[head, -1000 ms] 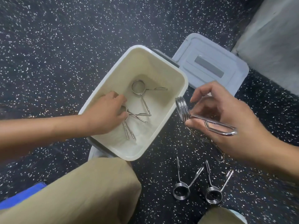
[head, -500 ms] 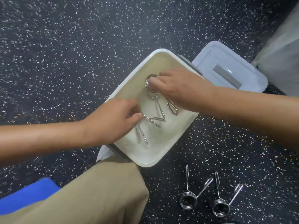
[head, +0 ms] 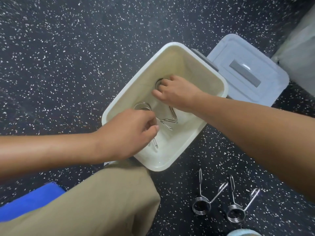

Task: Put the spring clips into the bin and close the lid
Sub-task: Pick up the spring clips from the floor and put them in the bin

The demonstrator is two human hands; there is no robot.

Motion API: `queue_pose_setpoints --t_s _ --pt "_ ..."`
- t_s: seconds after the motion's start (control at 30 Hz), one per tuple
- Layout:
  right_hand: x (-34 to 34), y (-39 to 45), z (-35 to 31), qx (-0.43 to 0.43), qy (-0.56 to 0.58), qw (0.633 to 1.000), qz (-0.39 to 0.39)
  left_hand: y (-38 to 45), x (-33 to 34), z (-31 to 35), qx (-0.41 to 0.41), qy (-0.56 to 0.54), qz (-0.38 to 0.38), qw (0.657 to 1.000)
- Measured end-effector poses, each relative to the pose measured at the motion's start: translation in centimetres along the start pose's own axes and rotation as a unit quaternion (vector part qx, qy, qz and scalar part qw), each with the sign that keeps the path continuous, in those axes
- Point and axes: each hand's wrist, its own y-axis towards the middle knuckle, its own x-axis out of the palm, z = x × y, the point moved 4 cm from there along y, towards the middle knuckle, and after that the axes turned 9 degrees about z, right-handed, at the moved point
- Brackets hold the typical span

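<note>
Both hands are down in the bin [head: 215, 77] rn, so I read this as the set-down step for two clips at once. My right hand [head: 177, 92] is low near the far end, fingers [head: 166, 81] curled narrow over a coil [head: 157, 83] w/ thumb splayed toward me; that clip's handles [head: 173, 113] poke out from under the heel of the palm. Can't tell if I'm pinching it or it's already resting on the bottom. My left hand [head: 129, 132] is bunched over another clip, knuckles folded, its coil [head: 143, 106] showing just past the fingertips and its prongs [head: 156, 144] sticking out under the thumb side; grip vs. release also unclear from here. A crossed pair of handles [head: 167, 122] lies between the two hands. To do this well: lower till metal touches plastic, then open fingers slowly and lift straight up so nothing snags (these springs tangle easily, I'd guess). Two spring clips [head: 201, 206] remain on the floor [head: 68, 57], nearer me than my right wrist, side by side, close but apart. Lid [head: 247, 72] lies open beyond the right fingertips, hinged back off the far edge. So approx halfway, imo: clear hands, grab the floor pair, then swing lid over.
</note>
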Motion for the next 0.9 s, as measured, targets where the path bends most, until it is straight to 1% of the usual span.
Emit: queue_pose_setpoints --t_s 0.1,0.17,0.3,0.4,0.5,0.57,0.77,0.9 --pt "-0.5 -0.1 -0.1 0.022 -0.002 1.0 -0.021 -0.1 0.1 0.0 -0.001 -0.001 -0.006 1.0" --pt "-1.1 -0.2 0.1 0.056 0.013 0.998 -0.027 -0.1 0.1 0.1 -0.003 -0.006 -0.005 1.0" --pt "-3.6 -1.6 1.3 0.154 0.114 0.981 -0.008 -0.1 0.2 0.7 0.001 -0.001 -0.005 1.0" --pt "-6.8 -3.9 2.3 0.218 0.151 0.964 0.036 0.1 0.3 1.4 0.01 -0.009 -0.007 1.0" --pt "-9.9 -7.1 2.0 0.217 0.185 0.958 0.043 0.3 0.7 2.6 0.026 -0.029 -0.013 0.999" --pt "-11.5 -9.4 1.3 0.218 0.206 0.954 0.029 0.3 1.1 3.7 0.04 -0.036 -0.018 0.998" --pt "-15.3 -14.7 -1.4 0.256 0.251 0.933 -0.016 0.4 2.4 7.3 0.097 -0.034 -0.034 0.994" --pt "-17.3 -17.2 -2.8 0.296 0.297 0.907 -0.04 0.2 3.9 9.4 0.128 -0.044 -0.044 0.99"
